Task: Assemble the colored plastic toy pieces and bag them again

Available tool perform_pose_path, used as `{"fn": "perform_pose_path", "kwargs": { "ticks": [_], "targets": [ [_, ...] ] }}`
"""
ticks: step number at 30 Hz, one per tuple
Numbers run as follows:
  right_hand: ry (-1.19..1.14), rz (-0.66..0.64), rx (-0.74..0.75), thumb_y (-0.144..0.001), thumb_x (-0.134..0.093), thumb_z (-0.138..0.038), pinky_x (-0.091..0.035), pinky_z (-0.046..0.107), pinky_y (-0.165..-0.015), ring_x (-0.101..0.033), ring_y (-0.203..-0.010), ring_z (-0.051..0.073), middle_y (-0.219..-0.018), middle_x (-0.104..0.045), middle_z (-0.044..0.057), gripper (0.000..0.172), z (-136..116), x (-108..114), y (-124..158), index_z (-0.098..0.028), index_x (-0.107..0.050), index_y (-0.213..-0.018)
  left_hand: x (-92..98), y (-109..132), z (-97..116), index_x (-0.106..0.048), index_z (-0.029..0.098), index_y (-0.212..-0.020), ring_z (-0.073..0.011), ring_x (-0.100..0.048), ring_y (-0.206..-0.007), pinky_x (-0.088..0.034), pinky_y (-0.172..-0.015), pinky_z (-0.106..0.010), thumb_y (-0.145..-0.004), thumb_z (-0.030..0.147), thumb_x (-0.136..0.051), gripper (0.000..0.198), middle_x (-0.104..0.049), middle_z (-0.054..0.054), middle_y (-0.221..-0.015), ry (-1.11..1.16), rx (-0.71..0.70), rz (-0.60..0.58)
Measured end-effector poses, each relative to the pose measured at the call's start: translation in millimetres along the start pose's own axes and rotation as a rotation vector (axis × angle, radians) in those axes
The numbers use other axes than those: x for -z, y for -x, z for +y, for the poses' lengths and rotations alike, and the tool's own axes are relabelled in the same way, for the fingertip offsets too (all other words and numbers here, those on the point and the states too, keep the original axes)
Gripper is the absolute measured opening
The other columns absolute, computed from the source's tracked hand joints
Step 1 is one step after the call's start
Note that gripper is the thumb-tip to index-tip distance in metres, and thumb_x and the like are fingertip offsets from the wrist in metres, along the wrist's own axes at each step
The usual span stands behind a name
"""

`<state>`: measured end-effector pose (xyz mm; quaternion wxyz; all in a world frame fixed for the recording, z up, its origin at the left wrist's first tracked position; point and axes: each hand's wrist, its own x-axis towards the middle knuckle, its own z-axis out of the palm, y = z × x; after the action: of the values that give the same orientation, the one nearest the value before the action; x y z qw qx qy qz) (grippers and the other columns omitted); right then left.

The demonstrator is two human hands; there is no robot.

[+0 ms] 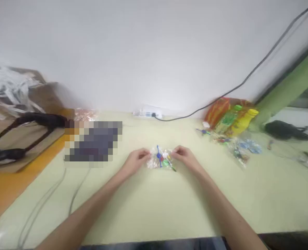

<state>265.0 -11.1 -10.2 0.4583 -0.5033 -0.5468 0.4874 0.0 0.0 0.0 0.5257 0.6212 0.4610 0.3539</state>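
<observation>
A small clear plastic bag (151,162) is stretched between my two hands, over the middle of the pale green table. Small coloured plastic pieces show in or on it: a blue piece with long thin arms (158,155), a green piece (166,162) and a bit of red. Whether each piece lies inside the bag or on top I cannot tell. My left hand (138,158) pinches the bag's left edge between thumb and fingers. At the opposite edge, my right hand (183,154) has its fingertips closed on the plastic.
Left of my hands lies a dark blurred-out object (93,144) with cables running toward me. A box of white strips (10,86) stands far left. At right are a green-capped bottle (229,118), a yellow bottle (244,121) and several bagged pieces (241,152). A power strip (147,111) sits by the wall.
</observation>
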Motion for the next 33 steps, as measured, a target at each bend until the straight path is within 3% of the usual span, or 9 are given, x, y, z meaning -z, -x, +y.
{"fn": "perform_pose_path", "kwargs": {
  "ticks": [4,7,11,16,23,26,29,31,33],
  "targets": [
    [-0.092,-0.081,-0.062,-0.075,-0.082,-0.051,-0.043,0.027,-0.063,-0.058,-0.064,0.014,-0.068,-0.063,-0.002,0.04,0,-5,11,-0.02,-0.056,-0.077,15.0,0,6,-0.071,0.015,-0.091,-0.0183,-0.064,-0.081,-0.046,-0.076,-0.028,-0.073,0.048,-0.08,0.039,-0.072,-0.004,-0.085,0.106,0.072,0.047],
    [-0.188,-0.165,-0.092,-0.08,-0.08,-0.047,-0.047,0.03,-0.068,-0.064,-0.067,0.017,-0.073,-0.069,0.001,0.036,-3,-17,23,-0.021,-0.055,-0.08,22.6,4,13,-0.07,0.017,-0.1,-0.0182,-0.067,-0.086,-0.05,-0.079,-0.029,-0.075,0.047,-0.081,0.041,-0.072,-0.005,-0.095,0.37,0.156,0.089],
    [-0.249,-0.185,-0.088,-0.083,-0.078,-0.045,-0.05,0.033,-0.076,-0.068,-0.075,0.018,-0.08,-0.07,0.002,0.033,-6,-35,37,-0.021,-0.054,-0.08,26.2,12,17,-0.065,0.021,-0.12,-0.0231,-0.069,-0.102,-0.053,-0.091,-0.037,-0.083,0.048,-0.077,0.048,-0.07,-0.011,-0.12,0.663,0.31,-0.071],
    [-0.261,-0.288,-0.081,-0.078,-0.082,-0.036,-0.047,0.027,-0.07,-0.062,-0.072,0.014,-0.077,-0.066,-0.001,0.037,-3,-40,37,-0.021,-0.048,-0.074,28.9,15,10,-0.063,0.018,-0.124,-0.0236,-0.07,-0.101,-0.051,-0.087,-0.034,-0.069,0.033,-0.09,0.063,-0.073,-0.012,-0.114,0.406,0.265,-0.073],
    [-0.249,-0.377,-0.154,-0.075,-0.084,-0.033,-0.045,0.026,-0.066,-0.064,-0.069,0.013,-0.071,-0.059,-0.006,0.042,-9,-39,43,-0.022,-0.044,-0.077,40.0,9,18,-0.065,0.017,-0.114,-0.0171,-0.068,-0.089,-0.048,-0.08,-0.027,-0.067,0.034,-0.091,0.056,-0.072,-0.005,-0.096,0.306,0.165,0.056],
    [-0.295,-0.447,-0.189,-0.078,-0.082,-0.037,-0.05,0.03,-0.071,-0.07,-0.076,0.018,-0.074,-0.066,-0.003,0.041,-15,-53,52,-0.022,-0.044,-0.079,41.9,6,26,-0.06,0.019,-0.122,-0.02,-0.07,-0.097,-0.05,-0.09,-0.032,-0.07,0.036,-0.089,0.061,-0.072,-0.008,-0.107,0.337,0.117,0.119],
    [-0.303,-0.415,-0.204,-0.083,-0.077,-0.039,-0.052,0.03,-0.072,-0.073,-0.078,0.02,-0.073,-0.068,-0.001,0.038,-18,-74,67,-0.022,-0.044,-0.078,39.4,8,28,-0.05,0.026,-0.135,-0.0251,-0.067,-0.115,-0.046,-0.105,-0.042,-0.084,0.045,-0.077,0.061,-0.068,-0.012,-0.126,0.332,0.052,0.085],
    [-0.255,-0.413,-0.208,-0.083,-0.076,-0.034,-0.052,0.029,-0.07,-0.071,-0.076,0.018,-0.074,-0.068,-0.001,0.03,-21,-85,82,-0.021,-0.049,-0.08,36.1,16,24,-0.042,0.029,-0.143,-0.0283,-0.056,-0.133,-0.04,-0.114,-0.047,-0.092,0.053,-0.065,0.061,-0.06,-0.014,-0.14,0.165,0.048,0.089],
    [-0.153,-0.492,-0.192,-0.08,-0.075,-0.026,-0.051,0.027,-0.071,-0.068,-0.075,0.016,-0.081,-0.069,0.0,0.018,-26,-89,99,-0.02,-0.059,-0.086,31.8,32,18,-0.03,0.031,-0.152,-0.0313,-0.038,-0.149,-0.033,-0.119,-0.052,-0.094,0.058,-0.059,0.071,-0.041,-0.016,-0.158,-0.093,0.058,0.206]
  ]
}}
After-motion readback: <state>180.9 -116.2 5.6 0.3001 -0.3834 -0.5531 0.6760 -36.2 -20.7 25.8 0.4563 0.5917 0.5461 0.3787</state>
